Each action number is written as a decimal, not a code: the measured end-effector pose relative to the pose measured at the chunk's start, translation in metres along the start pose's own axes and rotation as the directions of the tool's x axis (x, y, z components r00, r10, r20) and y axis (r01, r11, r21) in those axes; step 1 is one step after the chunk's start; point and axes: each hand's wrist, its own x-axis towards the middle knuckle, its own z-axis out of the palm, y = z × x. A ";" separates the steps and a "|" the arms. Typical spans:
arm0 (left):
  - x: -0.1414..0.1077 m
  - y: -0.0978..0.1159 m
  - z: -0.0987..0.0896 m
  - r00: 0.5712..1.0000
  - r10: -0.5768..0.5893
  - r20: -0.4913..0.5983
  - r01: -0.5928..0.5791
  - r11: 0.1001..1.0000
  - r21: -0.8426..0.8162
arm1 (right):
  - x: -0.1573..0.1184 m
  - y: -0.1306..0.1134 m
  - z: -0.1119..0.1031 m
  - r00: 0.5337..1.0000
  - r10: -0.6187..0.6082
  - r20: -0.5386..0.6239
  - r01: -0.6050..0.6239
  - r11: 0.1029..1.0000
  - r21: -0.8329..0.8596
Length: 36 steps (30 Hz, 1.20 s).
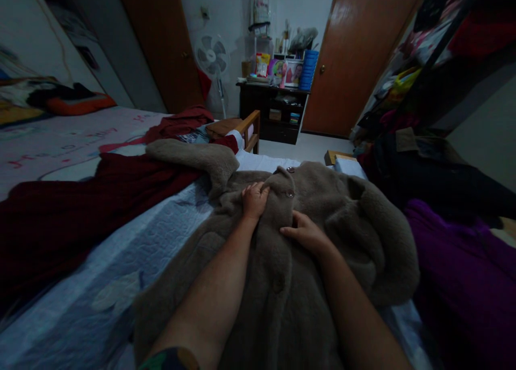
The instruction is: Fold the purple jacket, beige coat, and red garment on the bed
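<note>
A fuzzy brown-grey coat (318, 198) lies spread on the bed, front side up, one sleeve reaching left and the other folded at the right. Two round shiny buttons, an upper button (291, 169) and a lower button (290, 194), show along its front edge. My left hand (255, 201) is closed on the coat's front flap, left of the lower button, its fingertips partly in the fabric. Below that button my right hand (308, 234) pinches the flap's other edge, thumb on top; its remaining fingers are hidden.
A dark red cloth (100, 198) lies left on the blue-white quilt (161, 246). Purple clothing (459, 278) and dark garments (439, 171) pile up at the right. Farther off stand a wooden bed rail (248, 127), a fan (213, 56) and a dark cabinet (268, 117).
</note>
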 end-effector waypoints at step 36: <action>-0.013 0.033 -0.032 0.966 -0.155 0.207 0.125 0.981 0.150 | -0.007 -0.002 -0.005 0.994 -0.018 -0.103 0.036 0.985 0.169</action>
